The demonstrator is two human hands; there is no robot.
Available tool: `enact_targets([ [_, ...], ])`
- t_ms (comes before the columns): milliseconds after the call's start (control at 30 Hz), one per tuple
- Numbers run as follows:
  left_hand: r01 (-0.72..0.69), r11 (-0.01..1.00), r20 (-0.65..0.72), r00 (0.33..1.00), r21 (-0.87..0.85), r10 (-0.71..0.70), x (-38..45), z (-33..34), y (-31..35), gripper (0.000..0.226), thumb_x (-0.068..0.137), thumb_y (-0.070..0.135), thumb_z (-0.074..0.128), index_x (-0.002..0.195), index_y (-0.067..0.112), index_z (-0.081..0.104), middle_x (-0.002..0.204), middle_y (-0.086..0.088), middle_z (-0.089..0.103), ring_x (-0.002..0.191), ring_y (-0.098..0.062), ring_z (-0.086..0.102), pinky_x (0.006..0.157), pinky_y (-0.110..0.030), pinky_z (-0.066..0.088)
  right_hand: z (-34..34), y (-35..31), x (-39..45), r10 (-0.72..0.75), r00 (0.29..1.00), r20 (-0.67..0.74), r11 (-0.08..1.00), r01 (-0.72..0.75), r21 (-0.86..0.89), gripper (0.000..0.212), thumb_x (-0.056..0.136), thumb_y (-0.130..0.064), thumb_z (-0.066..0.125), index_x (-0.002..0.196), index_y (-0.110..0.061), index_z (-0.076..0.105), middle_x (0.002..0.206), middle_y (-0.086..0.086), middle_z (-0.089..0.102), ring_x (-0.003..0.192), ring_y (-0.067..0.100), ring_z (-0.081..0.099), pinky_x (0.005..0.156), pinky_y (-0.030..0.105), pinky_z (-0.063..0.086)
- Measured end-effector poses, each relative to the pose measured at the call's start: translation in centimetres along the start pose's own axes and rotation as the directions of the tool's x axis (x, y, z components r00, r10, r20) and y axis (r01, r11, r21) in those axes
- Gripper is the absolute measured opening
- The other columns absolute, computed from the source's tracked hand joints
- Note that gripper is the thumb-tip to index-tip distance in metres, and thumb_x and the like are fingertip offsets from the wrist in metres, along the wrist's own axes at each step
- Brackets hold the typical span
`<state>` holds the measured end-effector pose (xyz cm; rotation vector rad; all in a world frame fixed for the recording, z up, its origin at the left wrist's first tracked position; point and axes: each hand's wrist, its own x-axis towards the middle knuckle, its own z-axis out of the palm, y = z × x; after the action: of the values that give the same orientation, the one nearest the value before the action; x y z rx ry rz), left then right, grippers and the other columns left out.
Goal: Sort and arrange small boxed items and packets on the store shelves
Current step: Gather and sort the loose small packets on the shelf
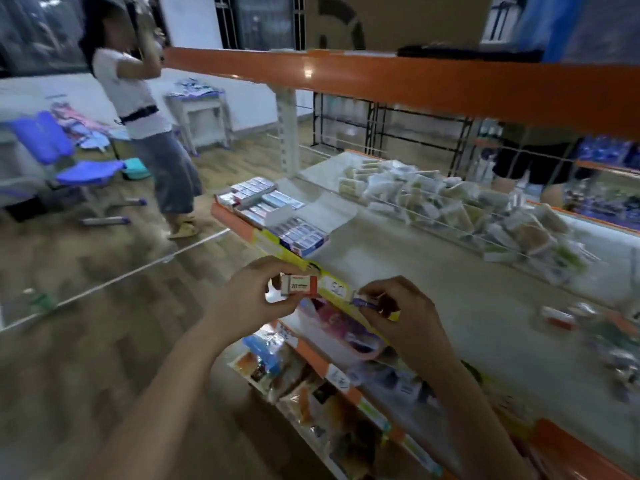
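Observation:
My left hand [254, 299] pinches a small white and red box [300, 285] marked 2B, just in front of the shelf's yellow front edge [273, 249]. My right hand [398, 315] holds a small blue and white packet [363, 302] between thumb and fingers, close to the right of the box. Several rows of small blue and white boxes [273, 211] lie stacked at the shelf's left end. A heap of clear packets [460, 206] fills the back of the white shelf [433, 268].
An orange shelf beam [398, 81] runs overhead. The lower shelf [311, 368] holds bagged goods. Loose small boxes [557, 317] lie at the right of the shelf. A person [145, 109] stands in the aisle at left, near a blue chair [65, 154].

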<state>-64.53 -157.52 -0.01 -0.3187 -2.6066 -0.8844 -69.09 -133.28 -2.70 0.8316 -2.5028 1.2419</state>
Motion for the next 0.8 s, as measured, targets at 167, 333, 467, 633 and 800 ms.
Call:
enact_targets([
  [167, 0.018, 1.000, -0.023, 1.000, 0.011, -0.017, 0.9, -1.4, -5.4, 0.028, 0.073, 0.040, 0.065, 0.096, 0.051, 0.053, 0.092, 0.017, 0.060, 0.080, -0.005, 0.055, 0.066, -0.009, 0.040, 4.8, -0.8, 5.2, -0.002, 0.999, 0.032, 1.000, 0.002, -0.005, 0.017, 0.079, -0.013, 0.073, 0.095, -0.013, 0.068, 0.088, -0.005, 0.057, 0.071, -0.004, 0.056, 0.067, 0.001, 0.038],
  [333, 0.014, 0.999, 0.012, 1.000, 0.047, -0.015, 4.4, -1.9, -11.2, 0.028, 0.076, 0.044, 0.064, 0.103, 0.043, 0.056, 0.095, 0.020, 0.057, 0.086, -0.006, 0.054, 0.068, -0.008, 0.041, 8.9, 0.1, 11.2, 0.029, 0.998, 0.053, 0.999, -0.029, 0.012, 0.016, 0.079, -0.015, 0.074, 0.093, -0.018, 0.067, 0.086, -0.011, 0.057, 0.072, 0.001, 0.056, 0.065, 0.008, 0.041],
  [467, 0.000, 0.999, 0.066, 0.998, 0.048, -0.003, 8.7, -2.1, -14.6, 0.031, 0.080, 0.028, 0.072, 0.102, 0.042, 0.056, 0.093, 0.025, 0.053, 0.086, -0.006, 0.054, 0.072, -0.013, 0.045, 11.1, 1.6, 15.9, 0.046, 0.998, 0.042, 0.995, -0.042, -0.089, 0.018, 0.076, -0.014, 0.076, 0.092, -0.015, 0.069, 0.079, -0.016, 0.051, 0.064, -0.002, 0.050, 0.062, 0.004, 0.037],
  [633, -0.004, 0.998, 0.163, 0.987, 0.060, -0.005, 13.6, -1.6, -18.0, 0.033, 0.081, 0.032, 0.070, 0.112, 0.027, 0.063, 0.099, 0.016, 0.056, 0.085, -0.003, 0.054, 0.071, -0.010, 0.042, 12.5, 3.5, 19.8, 0.112, 0.985, 0.132, 0.977, -0.085, -0.196, 0.019, 0.078, -0.024, 0.074, 0.094, -0.018, 0.066, 0.081, -0.012, 0.050, 0.067, 0.002, 0.046, 0.062, 0.012, 0.035],
  [800, -0.072, 0.997, 0.235, 0.969, -0.032, 0.077, 16.9, -0.9, -20.4, 0.032, 0.079, 0.027, 0.073, 0.110, 0.024, 0.065, 0.098, 0.018, 0.055, 0.082, -0.001, 0.055, 0.071, -0.015, 0.047, 12.9, 4.2, 21.2, 0.182, 0.967, 0.176, 0.958, -0.135, -0.252, 0.017, 0.081, -0.024, 0.072, 0.095, -0.019, 0.065, 0.081, -0.015, 0.047, 0.069, 0.000, 0.044, 0.062, 0.013, 0.033],
])
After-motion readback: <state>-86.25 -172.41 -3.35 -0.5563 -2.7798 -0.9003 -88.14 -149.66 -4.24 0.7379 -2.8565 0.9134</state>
